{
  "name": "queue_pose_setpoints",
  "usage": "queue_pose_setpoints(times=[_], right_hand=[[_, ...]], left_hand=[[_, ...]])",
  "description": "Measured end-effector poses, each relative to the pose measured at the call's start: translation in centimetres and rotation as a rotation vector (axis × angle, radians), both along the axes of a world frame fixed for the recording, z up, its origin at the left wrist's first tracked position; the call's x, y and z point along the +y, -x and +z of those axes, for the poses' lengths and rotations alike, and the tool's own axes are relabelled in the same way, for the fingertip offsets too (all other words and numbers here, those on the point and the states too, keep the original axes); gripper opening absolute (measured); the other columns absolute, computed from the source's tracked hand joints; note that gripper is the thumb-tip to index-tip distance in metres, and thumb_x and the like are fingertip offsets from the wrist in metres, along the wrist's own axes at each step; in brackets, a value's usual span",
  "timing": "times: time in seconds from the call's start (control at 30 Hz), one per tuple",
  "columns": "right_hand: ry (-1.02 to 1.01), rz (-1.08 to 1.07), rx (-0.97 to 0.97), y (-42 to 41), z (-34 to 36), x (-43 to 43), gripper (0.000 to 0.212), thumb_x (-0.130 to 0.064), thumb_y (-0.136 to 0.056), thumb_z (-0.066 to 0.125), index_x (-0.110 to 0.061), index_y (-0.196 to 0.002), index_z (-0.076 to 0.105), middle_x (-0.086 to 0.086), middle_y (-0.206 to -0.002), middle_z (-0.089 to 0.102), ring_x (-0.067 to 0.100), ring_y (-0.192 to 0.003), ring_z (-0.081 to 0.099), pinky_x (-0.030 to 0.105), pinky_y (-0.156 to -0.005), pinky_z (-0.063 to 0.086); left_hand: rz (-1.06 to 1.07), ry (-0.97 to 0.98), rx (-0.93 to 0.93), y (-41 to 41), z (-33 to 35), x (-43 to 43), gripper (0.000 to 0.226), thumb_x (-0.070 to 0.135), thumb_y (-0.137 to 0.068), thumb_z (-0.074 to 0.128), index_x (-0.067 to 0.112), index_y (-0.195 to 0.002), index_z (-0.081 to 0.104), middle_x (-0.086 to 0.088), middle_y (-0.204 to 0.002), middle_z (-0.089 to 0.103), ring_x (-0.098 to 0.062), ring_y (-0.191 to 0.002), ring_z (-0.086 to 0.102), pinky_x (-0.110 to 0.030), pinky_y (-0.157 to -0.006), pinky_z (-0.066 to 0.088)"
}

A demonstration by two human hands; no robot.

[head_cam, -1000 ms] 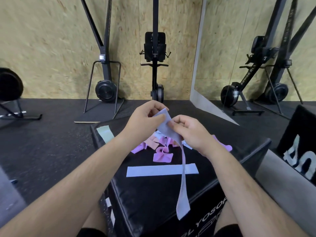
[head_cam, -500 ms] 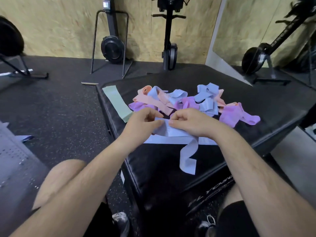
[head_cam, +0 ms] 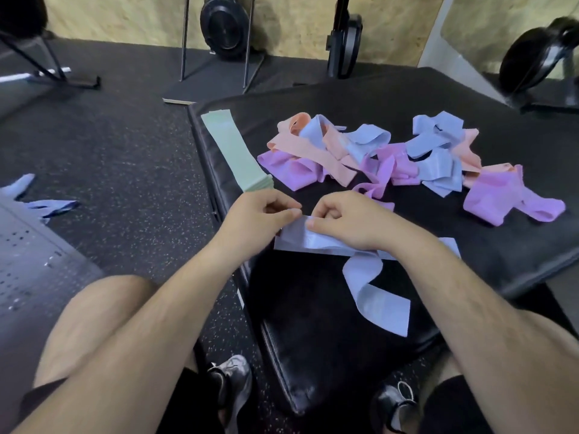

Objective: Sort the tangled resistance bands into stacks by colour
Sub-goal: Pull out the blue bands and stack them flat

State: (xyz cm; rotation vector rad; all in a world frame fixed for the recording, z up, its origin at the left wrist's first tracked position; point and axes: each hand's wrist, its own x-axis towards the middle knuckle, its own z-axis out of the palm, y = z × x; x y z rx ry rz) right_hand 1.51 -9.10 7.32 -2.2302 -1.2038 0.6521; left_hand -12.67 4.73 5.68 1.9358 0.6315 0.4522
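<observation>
A tangle of pink, purple and pale blue resistance bands lies across the far half of the black padded box. A flat stack of green bands runs along the box's left edge. In front of the tangle, my left hand and my right hand pinch one end of a pale blue band, low over another blue band that lies flat on the box. The held band's free end curls toward the near edge.
Dark speckled rubber floor surrounds the box. A grey perforated surface and loose blue bands lie at the left. Gym machines stand along the wooden back wall. My knees and shoes are below the box's near corner.
Both hands have come down with the blue band from chest height to the flat blue band on the box. The view has tilted downward.
</observation>
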Motion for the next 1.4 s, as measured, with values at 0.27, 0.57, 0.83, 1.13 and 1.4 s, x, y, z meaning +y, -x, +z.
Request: queue_pose_setpoints(times=[0.27, 0.57, 0.83, 1.13, 1.4], right_hand=[[0.037, 0.003, 0.019, -0.6, -1.7, 1.6, 0.02, -0.043, -0.089, 0.072, -0.023, -0.086, 0.069, -0.012, -0.062, 0.055, 0.004, -0.055, 0.047, 0.025, -0.061, 0.041], [0.066, -0.024, -0.016, -0.2, -2.0, 1.8, 0.019, -0.041, -0.089, 0.072, -0.024, -0.087, 0.065, -0.012, -0.06, 0.053, 0.003, -0.055, 0.049, 0.021, -0.056, 0.036], [0.06, -0.085, -0.052, 0.4, -2.2, 1.8, 0.02, -0.042, -0.085, 0.073, -0.025, -0.085, 0.062, -0.013, -0.062, 0.053, 0.004, -0.059, 0.051, 0.023, -0.057, 0.035], [0.22, -0.097, 0.019, -2.1, 0.2, 0.0, 0.033, -0.049, -0.081, 0.077, -0.018, -0.081, 0.07, -0.005, -0.078, 0.068, 0.012, -0.083, 0.063, 0.024, -0.072, 0.049], [0.282, -0.076, -0.052, -2.9, 0.5, -1.1, 0.043, -0.051, -0.082, 0.071, -0.02, -0.059, 0.052, -0.002, -0.076, 0.062, 0.018, -0.101, 0.064, 0.035, -0.087, 0.048]], left_hand=[[-0.003, -0.054, 0.084, -0.4, -1.5, 1.4, 0.01, 0.015, -0.087, 0.077, 0.023, -0.082, 0.075, 0.009, -0.074, 0.073, 0.0, -0.062, 0.061, -0.023, -0.071, 0.053], [0.0, -0.143, 0.135, -0.3, -2.2, 1.4, 0.019, 0.017, -0.087, 0.075, 0.032, -0.077, 0.071, 0.024, -0.062, 0.064, 0.008, -0.058, 0.057, -0.012, -0.063, 0.044], [0.007, -0.344, 0.151, -0.5, -3.5, 1.0, 0.006, 0.018, -0.091, 0.07, 0.021, -0.091, 0.074, 0.009, -0.088, 0.054, 0.0, -0.076, 0.05, -0.004, -0.068, 0.034], [-0.108, -0.525, 0.05, -0.7, -4.4, 0.6, 0.023, 0.006, -0.091, 0.055, 0.021, -0.093, 0.072, 0.009, -0.098, 0.056, -0.02, -0.096, 0.05, -0.032, -0.087, 0.045], [-0.107, -0.696, 0.086, -0.8, -4.8, 0.2, 0.027, 0.008, -0.091, 0.047, 0.024, -0.097, 0.068, 0.01, -0.101, 0.061, -0.021, -0.097, 0.049, -0.039, -0.076, 0.039]])
